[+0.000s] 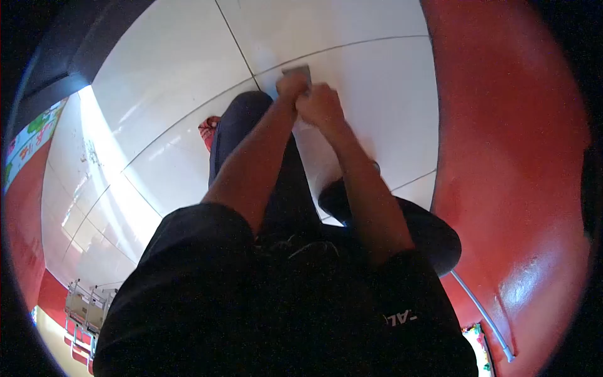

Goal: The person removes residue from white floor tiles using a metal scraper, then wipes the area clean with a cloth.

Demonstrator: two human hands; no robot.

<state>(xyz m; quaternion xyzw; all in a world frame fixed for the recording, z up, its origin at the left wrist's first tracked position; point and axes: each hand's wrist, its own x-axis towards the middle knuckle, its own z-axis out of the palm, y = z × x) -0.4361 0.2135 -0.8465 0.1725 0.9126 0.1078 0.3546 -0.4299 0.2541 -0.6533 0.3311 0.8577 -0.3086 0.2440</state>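
My left hand [293, 86] and my right hand [321, 105] are both closed, one against the other, over the white tiled floor [370, 88]. They grip a scraper, and its flat grey blade [302, 70] juts out past my left fist, close over the floor near a tile joint. The handle is hidden inside my fingers. My bent knee [250, 107] in dark trousers lies just left of my forearms. A crumpled red patterned cloth [206, 131] rests on the tiles beside that knee.
A red wall [509, 125] rises along the right. Against it, low at right, leans a thin metal pole [482, 312]. A metal-framed stand [85, 311] is at the lower left. Bright light falls across the left tiles [119, 207], and a dark structure [69, 56] fills the upper left.
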